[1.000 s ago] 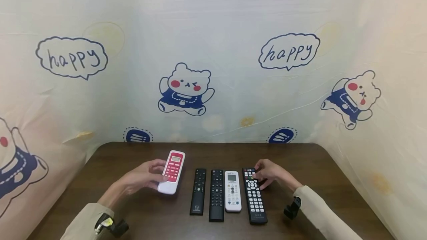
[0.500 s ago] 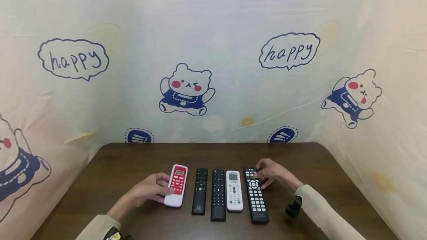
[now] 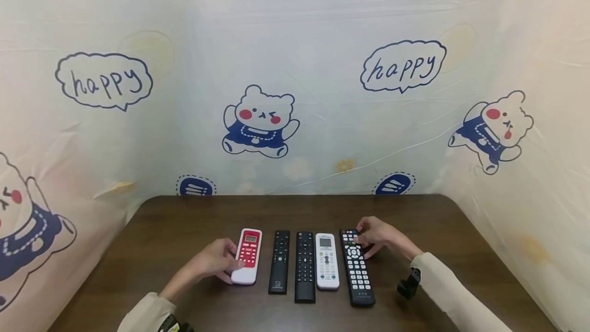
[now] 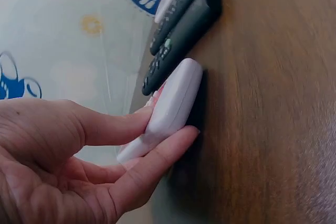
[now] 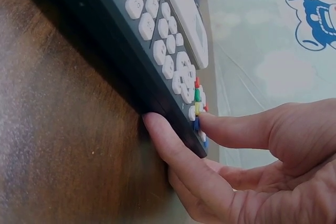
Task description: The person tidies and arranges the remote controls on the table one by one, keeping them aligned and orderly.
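Five remote controls make a row on the brown table. At the row's left end, my left hand (image 3: 213, 260) pinches the white remote with a red face (image 3: 249, 250), thumb on its face and fingers along its side and underneath. In the left wrist view this white and red remote (image 4: 176, 100) is tilted, with a dark shadow between it and the wood. At the right end, my right hand (image 3: 380, 235) pinches the top of a black remote with white buttons (image 3: 357, 270). The right wrist view has the thumb by the coloured buttons and a finger against the side of this black remote (image 5: 110, 40).
Between the hands lie a short black remote (image 3: 279, 263), a longer black remote (image 3: 305, 268) and a white remote with a small screen (image 3: 327, 263). The wooden table (image 3: 198, 214) ends at a printed curtain (image 3: 322, 117) behind and at both sides.
My left hand has brought the white and red remote down and rightward to the row's left end. The right hand keeps its hold on the black remote. The head view has shifted slightly.
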`<state>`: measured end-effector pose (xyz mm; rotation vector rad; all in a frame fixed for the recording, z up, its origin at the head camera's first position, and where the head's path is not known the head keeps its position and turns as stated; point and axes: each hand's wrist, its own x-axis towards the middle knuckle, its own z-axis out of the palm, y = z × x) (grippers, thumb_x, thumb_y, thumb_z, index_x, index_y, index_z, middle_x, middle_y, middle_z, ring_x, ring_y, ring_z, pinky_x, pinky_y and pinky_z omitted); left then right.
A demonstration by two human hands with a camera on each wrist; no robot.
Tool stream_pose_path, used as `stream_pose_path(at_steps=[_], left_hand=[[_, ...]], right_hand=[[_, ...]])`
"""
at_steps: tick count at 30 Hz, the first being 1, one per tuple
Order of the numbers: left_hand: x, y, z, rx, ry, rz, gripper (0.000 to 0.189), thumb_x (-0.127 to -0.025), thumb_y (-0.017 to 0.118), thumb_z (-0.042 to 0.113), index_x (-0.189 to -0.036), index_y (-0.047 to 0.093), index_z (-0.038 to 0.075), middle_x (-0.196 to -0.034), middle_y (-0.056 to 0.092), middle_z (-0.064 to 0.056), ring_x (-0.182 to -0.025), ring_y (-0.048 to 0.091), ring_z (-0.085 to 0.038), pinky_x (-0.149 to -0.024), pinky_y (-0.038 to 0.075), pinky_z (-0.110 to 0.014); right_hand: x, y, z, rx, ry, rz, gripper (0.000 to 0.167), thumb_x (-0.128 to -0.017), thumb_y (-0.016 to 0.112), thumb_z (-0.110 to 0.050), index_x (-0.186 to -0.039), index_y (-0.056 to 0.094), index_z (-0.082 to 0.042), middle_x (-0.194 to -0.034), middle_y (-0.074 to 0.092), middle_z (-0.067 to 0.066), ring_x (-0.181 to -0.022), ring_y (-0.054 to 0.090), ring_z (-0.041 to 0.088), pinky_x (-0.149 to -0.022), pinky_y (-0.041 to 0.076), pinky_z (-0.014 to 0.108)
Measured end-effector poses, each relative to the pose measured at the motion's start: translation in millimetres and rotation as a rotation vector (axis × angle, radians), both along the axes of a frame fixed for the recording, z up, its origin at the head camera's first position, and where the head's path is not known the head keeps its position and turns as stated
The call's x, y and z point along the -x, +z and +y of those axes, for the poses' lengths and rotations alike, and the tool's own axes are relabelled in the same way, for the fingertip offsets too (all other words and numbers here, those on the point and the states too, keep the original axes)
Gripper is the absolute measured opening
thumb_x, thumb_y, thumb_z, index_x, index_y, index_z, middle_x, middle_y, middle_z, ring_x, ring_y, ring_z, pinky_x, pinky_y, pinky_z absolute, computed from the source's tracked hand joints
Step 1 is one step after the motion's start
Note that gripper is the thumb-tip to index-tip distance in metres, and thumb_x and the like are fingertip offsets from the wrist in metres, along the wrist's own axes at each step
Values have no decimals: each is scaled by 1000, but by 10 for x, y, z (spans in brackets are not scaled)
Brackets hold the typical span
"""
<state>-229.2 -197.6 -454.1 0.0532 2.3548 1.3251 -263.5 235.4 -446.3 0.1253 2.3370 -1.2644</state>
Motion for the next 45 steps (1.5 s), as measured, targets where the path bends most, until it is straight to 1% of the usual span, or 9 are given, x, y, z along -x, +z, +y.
stream_pose_path(at_steps=[4,14,21,27,34,39,42,43,45], left_hand=[[-24,43,36,56,13,20,34,-93,77,0,-114,54,-11,-90,62,-19,-74,69,-25,-63,66,-40],[-20,59,37,95,11,18,34,-93,78,3,-114,55,-9,-91,61,-17,-74,69,-24,-63,66,-39],[-49,42,36,83,24,14,33,-92,79,1,-112,55,-9,-89,60,-18,-72,69,-26,-61,65,-39],[-77,10,34,73,46,7,34,-91,80,2,-111,53,-6,-86,59,-17,-69,67,-27,-59,65,-38],[-63,41,13,84,51,-15,38,-91,81,5,-116,55,-7,-92,59,-18,-76,68,-26,-61,66,-39],[-17,92,-49,118,44,-17,43,-92,81,9,-122,57,-9,-96,63,-18,-83,69,-25,-63,66,-39],[24,121,-99,147,28,20,44,-94,80,14,-125,59,-9,-98,65,-17,-86,69,-25,-65,66,-40],[37,130,-114,167,17,50,45,-94,80,16,-127,59,-8,-101,65,-16,-87,68,-25,-67,66,-41],[52,140,-142,226,-14,144,48,-96,78,20,-133,59,-5,-110,67,-17,-96,69,-30,-76,65,-47]], right_hand=[[-3,-1,-25,8,-1,-2,35,-98,68,3,-127,48,9,-105,61,26,-93,70,32,-72,67,39],[-13,17,-45,14,10,-16,36,-99,67,3,-128,46,8,-108,61,27,-95,69,34,-75,67,41],[0,19,-52,-6,30,-23,34,-99,66,3,-126,46,6,-104,61,25,-92,70,32,-73,67,38],[-4,14,-57,-12,37,-20,32,-100,65,3,-126,46,6,-106,60,26,-92,70,32,-73,67,38],[16,40,-53,-27,41,-36,36,-99,66,3,-129,46,6,-107,59,26,-94,70,33,-74,67,39],[34,113,0,-26,63,-68,43,-100,66,0,-136,44,6,-109,60,26,-95,70,35,-76,67,41],[37,169,38,-59,74,-52,43,-102,64,-3,-139,44,6,-113,60,27,-98,69,36,-76,67,44],[35,183,48,-79,84,-26,42,-102,64,-5,-138,45,6,-114,61,27,-99,69,36,-75,67,46],[28,206,64,-125,113,53,40,-103,64,-9,-137,48,6,-117,62,26,-99,69,36,-76,66,46]])
